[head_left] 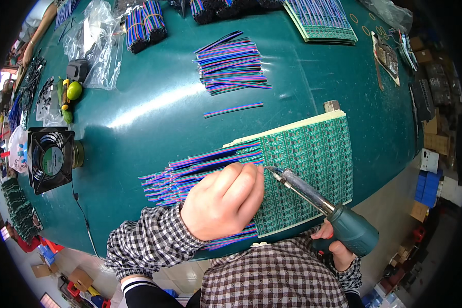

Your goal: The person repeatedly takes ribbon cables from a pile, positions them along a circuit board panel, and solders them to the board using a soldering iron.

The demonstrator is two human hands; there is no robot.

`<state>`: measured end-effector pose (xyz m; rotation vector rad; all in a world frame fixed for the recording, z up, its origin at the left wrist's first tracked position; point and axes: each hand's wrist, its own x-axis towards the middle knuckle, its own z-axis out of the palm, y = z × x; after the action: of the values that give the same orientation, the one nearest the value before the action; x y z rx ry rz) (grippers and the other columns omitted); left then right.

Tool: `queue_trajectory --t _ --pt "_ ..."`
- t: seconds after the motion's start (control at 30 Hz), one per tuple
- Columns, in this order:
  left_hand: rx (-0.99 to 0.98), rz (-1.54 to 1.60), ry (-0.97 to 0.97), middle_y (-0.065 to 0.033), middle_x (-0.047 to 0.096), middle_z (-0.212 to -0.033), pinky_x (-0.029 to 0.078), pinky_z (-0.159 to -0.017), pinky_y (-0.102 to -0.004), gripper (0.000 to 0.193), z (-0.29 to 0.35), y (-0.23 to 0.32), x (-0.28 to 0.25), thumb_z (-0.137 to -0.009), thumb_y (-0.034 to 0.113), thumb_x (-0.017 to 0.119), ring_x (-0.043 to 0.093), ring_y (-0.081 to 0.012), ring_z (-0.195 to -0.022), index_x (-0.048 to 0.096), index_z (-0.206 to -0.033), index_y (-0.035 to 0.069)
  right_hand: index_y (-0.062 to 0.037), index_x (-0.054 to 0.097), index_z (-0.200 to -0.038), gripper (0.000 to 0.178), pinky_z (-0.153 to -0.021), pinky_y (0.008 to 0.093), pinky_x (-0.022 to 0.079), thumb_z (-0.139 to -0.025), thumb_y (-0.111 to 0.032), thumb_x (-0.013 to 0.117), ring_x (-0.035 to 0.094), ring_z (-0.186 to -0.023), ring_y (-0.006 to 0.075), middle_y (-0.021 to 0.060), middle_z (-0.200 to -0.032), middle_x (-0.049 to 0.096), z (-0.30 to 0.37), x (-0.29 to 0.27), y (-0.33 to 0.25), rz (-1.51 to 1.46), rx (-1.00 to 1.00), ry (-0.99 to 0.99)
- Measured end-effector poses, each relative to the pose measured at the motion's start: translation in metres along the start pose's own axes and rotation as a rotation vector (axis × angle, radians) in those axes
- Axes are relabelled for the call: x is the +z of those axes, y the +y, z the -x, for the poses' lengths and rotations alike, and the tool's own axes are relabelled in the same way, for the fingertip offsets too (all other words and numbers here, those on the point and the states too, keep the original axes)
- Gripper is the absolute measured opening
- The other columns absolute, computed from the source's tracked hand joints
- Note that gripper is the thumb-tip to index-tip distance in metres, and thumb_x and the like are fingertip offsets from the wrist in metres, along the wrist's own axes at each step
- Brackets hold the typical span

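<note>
1. Hands first: the left hand (223,200) is curled into a loose fist, knuckles up, and is pressed down on the multicoloured ribbon wires (190,174) where they meet the left edge of the green circuit board panel (308,169); whether a wire is pinched under the fingers cannot be told.
2. The right hand (336,246) is wrapped around the dark green grip of a soldering iron (318,203), and its metal tip is brought to the panel's left edge, just beside the left fingertips.
3. Handling — the wires are judged light, thin and limp, apt to slide or spring away, so they are best held flat close to their stripped ends. The panel is judged stiff, light and somewhat fragile at its scored rows, best taken by its edges; the iron is taken only by its insulated grip.
4. The panel is seen as a green grid of many small identical boards, stacked on pale sheets, lying near the table's front edge before the person.
5. Farther out on the teal table (154,118), a loose pile of cut wires (231,64), one stray wire strip (233,109), more board stacks (321,20), a small black fan (51,159) and clear plastic bags (95,41) are laid.
</note>
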<state>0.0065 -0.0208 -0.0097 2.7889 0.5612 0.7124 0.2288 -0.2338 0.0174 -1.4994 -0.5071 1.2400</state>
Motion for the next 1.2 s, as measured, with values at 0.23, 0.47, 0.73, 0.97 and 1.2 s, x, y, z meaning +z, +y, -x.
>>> queue_trajectory --t 0.23,0.47,0.73,0.97,1.2 --pt "0.035 -0.033 -0.018 -0.0144 0.063 -0.104 0.054 -0.069 -0.0292 0.035 0.0 -0.002 0.0 -0.073 0.011 0.066 0.063 -0.0237 -0.091 0.068 -0.103 -0.007 0.0094 0.054 -0.121 0.074 -0.078 0.0415 0.062 -0.072 -0.028 0.094 0.07 -0.08 0.0226 0.0147 -0.087 0.07 0.004 -0.002 0.003 -0.025 -0.034 0.035" --pt "0.045 -0.088 -0.03 -0.0143 0.063 -0.104 0.054 -0.071 -0.0291 0.036 0.002 -0.001 0.0 -0.073 0.011 0.066 0.063 -0.0235 -0.092 0.068 -0.105 -0.007 0.009 0.054 -0.12 0.07 -0.079 0.0423 0.062 -0.074 -0.027 0.093 0.071 -0.082 0.0244 0.0151 -0.089 0.07 0.0 0.004 -0.005 -0.024 -0.008 0.002" --pt "0.045 -0.064 -0.007 -0.0143 0.063 -0.103 0.054 -0.071 -0.0291 0.036 0.001 -0.001 0.0 -0.072 0.01 0.066 0.064 -0.0237 -0.091 0.068 -0.104 -0.007 0.0082 0.055 -0.117 0.067 -0.078 0.0425 0.062 -0.073 -0.024 0.093 0.07 -0.081 0.0237 0.0154 -0.089 0.07 0.003 -0.001 0.001 -0.05 -0.011 -0.003" --pt "0.033 -0.034 0.002 -0.0134 0.062 -0.101 0.054 -0.068 -0.0295 0.037 0.001 -0.004 0.0 -0.071 0.009 0.068 0.063 -0.0231 -0.089 0.068 -0.104 -0.007 0.0081 0.055 -0.118 0.068 -0.077 0.0431 0.062 -0.072 -0.024 0.094 0.07 -0.081 0.0224 0.0144 -0.088 0.069 0.003 -0.002 0.003 -0.048 -0.008 -0.001" --pt "-0.023 0.108 -0.024 -0.0137 0.063 -0.1 0.057 -0.071 -0.0335 0.041 -0.003 -0.006 -0.005 -0.067 0.006 0.067 0.063 -0.0253 -0.083 0.07 -0.106 -0.007 0.0082 0.055 -0.119 0.069 -0.078 0.0437 0.062 -0.072 -0.023 0.094 0.07 -0.083 0.0225 0.0144 -0.089 0.069 0.003 0.0 0.001 -0.053 -0.006 -0.002"
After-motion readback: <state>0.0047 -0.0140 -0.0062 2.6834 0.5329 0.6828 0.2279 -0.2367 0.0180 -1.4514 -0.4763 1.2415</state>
